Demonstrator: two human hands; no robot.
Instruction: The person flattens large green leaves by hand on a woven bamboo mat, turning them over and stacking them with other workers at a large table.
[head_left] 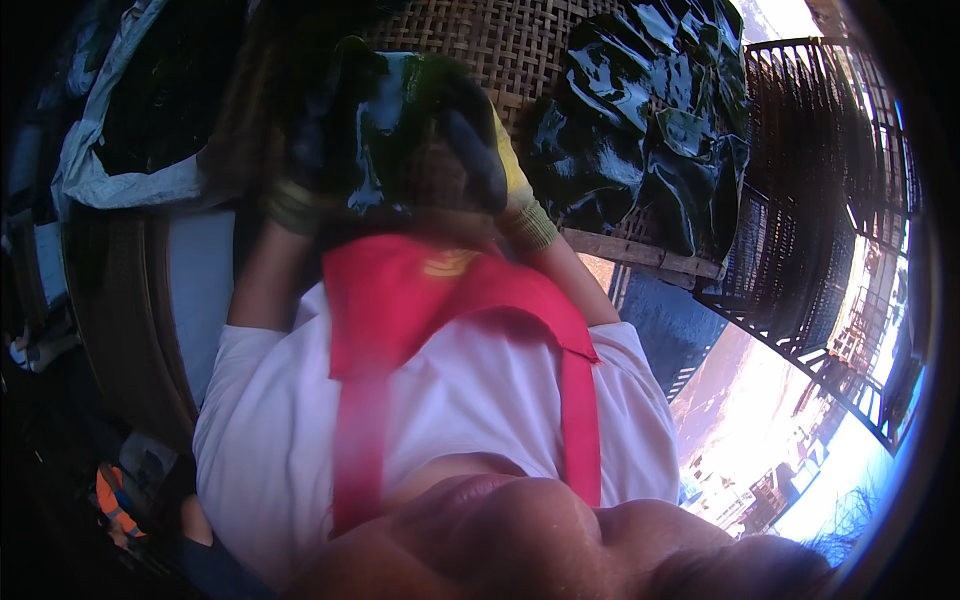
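Note:
Between my hands is a glossy, wet-looking dark green sheet (pixel 385 130), leaf-like, with its exact kind not clear. My left hand (pixel 305 150), in a dark glove with a yellowish cuff, grips its left side; shadow and blur hide most of those fingers. On the other side my right hand (pixel 480 145) closes on the sheet, in a glove with a dark palm and yellow back. Below them lies a woven bamboo tray (pixel 475 45). To the right, a pile of similar shiny dark green sheets (pixel 640 120) is spread over the woven surface.
A whitish sack (pixel 140 188) with dark contents stands at the far left. A wooden edge (pixel 645 250) runs below the pile. Slatted bamboo racks (pixel 810 180) rise on the right. A red apron (pixel 430 300) covers my front. Bright orange clothing (pixel 115 500) shows at lower left.

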